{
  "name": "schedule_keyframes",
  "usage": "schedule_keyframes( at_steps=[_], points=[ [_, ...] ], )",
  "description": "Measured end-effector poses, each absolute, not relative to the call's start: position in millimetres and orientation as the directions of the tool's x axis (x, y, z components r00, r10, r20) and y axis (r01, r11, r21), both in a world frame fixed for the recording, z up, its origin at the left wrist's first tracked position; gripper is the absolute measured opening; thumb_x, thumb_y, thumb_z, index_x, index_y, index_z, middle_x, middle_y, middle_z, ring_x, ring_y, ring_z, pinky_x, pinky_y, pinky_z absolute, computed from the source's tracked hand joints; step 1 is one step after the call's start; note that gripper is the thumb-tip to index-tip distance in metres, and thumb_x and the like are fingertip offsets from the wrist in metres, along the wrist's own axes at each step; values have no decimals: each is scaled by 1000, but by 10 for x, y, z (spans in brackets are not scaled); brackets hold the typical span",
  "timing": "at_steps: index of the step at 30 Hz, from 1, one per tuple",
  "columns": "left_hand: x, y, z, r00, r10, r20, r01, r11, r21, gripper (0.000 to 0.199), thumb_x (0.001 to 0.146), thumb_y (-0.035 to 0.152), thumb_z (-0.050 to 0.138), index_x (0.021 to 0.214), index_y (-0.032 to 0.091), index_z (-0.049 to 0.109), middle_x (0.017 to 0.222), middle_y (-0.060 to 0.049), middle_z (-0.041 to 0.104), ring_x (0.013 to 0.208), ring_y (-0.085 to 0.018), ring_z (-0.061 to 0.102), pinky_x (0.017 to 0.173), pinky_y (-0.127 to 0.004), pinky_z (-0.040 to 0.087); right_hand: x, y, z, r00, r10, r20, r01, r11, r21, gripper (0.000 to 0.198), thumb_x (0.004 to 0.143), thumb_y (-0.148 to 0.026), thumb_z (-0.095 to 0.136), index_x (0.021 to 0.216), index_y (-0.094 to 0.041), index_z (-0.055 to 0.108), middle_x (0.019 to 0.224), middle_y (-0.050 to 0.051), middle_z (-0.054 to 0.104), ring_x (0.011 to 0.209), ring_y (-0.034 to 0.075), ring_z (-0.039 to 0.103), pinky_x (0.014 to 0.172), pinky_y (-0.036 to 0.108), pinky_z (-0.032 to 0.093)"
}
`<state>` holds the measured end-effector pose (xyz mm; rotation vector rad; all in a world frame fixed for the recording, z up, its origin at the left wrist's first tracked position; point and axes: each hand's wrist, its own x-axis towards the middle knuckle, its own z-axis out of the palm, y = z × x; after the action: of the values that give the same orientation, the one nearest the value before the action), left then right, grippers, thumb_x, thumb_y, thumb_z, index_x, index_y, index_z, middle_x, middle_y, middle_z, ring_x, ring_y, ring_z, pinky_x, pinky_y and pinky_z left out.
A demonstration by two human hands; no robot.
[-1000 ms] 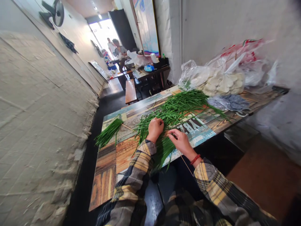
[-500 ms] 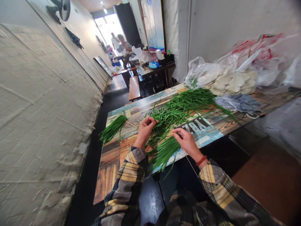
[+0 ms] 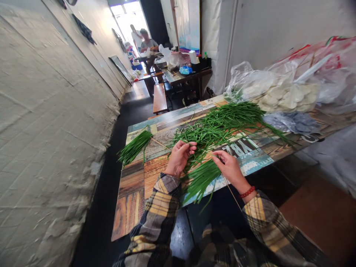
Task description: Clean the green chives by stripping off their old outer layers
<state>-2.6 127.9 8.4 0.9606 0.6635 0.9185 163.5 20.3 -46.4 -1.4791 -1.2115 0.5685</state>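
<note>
Right hand: mine (image 3: pixel 228 166), red beaded bracelet at the wrist, fingers closed on a fanned bundle of long, thin green leaves (image 3: pixel 204 178) at the table's near edge; a thin, pale wooden stick (image 3: pixel 234 197) slants out below.
Left hand: mine (image 3: pixel 179 158), fingertips drawn together over the leaves; I cannot tell whether they grip one.
Tabletop: patchwork wood-print board (image 3: pixel 129 215); a second green bundle (image 3: pixel 136 146) lies left, a loose green heap (image 3: pixel 232 118) beyond my hands.
Bags: clear plastic, pale flat rounds (image 3: pixel 286 97) inside, behind the heap's right.
</note>
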Motion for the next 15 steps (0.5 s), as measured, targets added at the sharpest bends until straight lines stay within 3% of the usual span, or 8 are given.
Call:
schedule_keyframes(
  at_steps=[6,12,15],
  points=[
    [19,1253,48,493,869,-39,-412,273,869,22,64,16,74,78,13,58,82,-1,65,57,-4,53,46,-14,36,1622,188,-453,370,895,248,362,107,-926,21,84,-35,56,94,-19,64,88,6,71,79,20,66,72,32,52],
    [11,1224,61,539,840,-57,-426,330,843,25,65,21,75,78,14,55,83,-4,67,68,-10,62,61,-20,48,1615,185,-468,374,898,230,361,87,-928,22,84,-37,56,95,-20,64,84,6,71,77,20,66,69,32,53],
    [21,1221,64,541,841,-25,-456,317,832,24,68,24,73,80,14,55,75,-2,65,63,-8,59,60,-20,46,1609,183,-467,378,895,238,379,85,-921,23,84,-37,56,95,-19,64,85,6,71,78,20,66,69,31,53]
  ],
)
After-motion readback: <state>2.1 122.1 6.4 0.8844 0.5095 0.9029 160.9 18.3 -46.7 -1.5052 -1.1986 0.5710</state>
